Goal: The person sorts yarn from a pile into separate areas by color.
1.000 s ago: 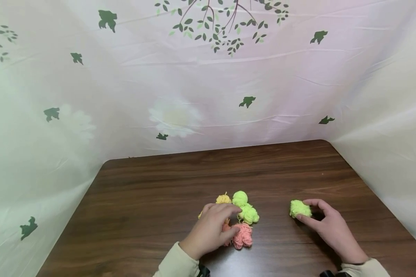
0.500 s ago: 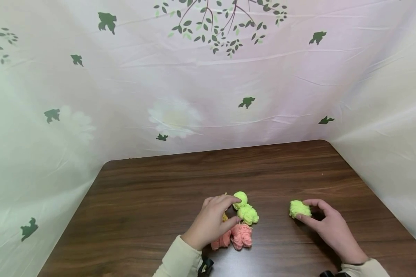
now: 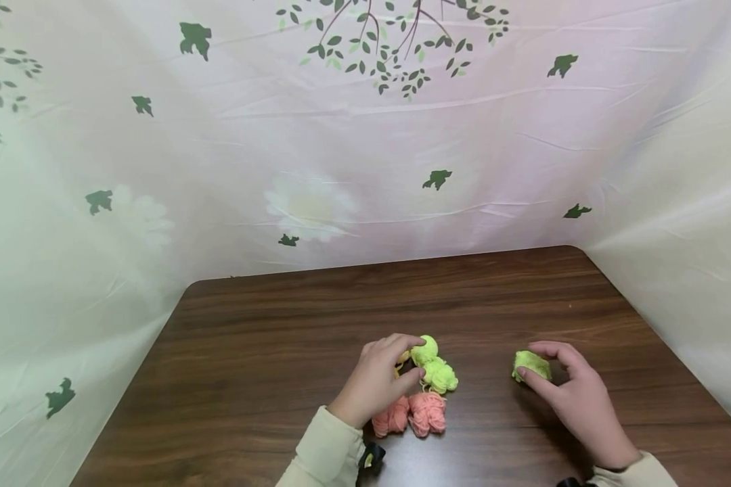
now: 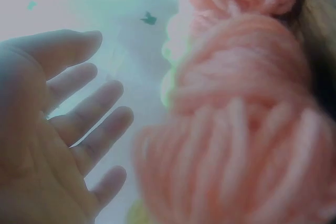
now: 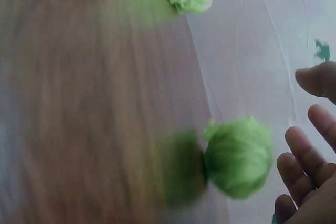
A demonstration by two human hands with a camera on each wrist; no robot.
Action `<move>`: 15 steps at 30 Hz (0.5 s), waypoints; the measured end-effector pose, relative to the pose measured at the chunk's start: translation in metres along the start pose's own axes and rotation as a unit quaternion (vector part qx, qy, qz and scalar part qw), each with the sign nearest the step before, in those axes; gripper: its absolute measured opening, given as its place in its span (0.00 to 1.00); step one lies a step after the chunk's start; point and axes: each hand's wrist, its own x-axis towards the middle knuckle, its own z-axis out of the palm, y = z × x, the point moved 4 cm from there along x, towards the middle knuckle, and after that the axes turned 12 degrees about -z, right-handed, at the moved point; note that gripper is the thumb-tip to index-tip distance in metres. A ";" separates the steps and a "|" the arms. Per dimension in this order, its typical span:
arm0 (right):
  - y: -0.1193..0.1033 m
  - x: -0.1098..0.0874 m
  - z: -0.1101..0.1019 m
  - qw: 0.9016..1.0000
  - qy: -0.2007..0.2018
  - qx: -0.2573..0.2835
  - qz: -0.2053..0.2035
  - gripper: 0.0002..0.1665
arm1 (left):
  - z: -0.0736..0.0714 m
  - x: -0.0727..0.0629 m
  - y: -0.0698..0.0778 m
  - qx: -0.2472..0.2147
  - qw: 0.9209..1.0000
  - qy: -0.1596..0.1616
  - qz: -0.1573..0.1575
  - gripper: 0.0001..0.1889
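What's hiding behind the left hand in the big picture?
Behind the left hand, bits of yellow yarn peek out, and part of a pink yarn bundle shows by the wrist. The hand covers the rest, so I can't tell how much yellow there is.

In loose ring on desk (image 3: 250,365): round lime-green yarn ball (image 3: 425,348) at 1 o'clock, touching lumpier lime-green bundle (image 3: 441,376) at 2; coral-pink skein (image 3: 428,414) at 5, strands showing; second pink skein (image 3: 390,416) alongside at 7; yellow yarn (image 3: 405,356) at 11, mostly hidden. Well apart at 3: lone lime-green clump (image 3: 533,366).
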 end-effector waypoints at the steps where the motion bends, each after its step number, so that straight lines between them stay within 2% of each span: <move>1: -0.003 0.000 0.001 1.000 0.004 0.003 -0.008 0.21 | 0.001 0.002 0.000 -0.004 1.000 -0.001 0.000 0.22; 10: -0.023 0.003 0.017 0.999 -0.009 0.015 -0.048 0.21 | 0.012 0.016 -0.008 -0.019 0.999 -0.014 -0.031 0.21; 15: -0.033 0.005 0.029 0.998 -0.037 0.018 -0.048 0.20 | 0.018 0.020 -0.011 0.010 1.000 -0.012 -0.026 0.22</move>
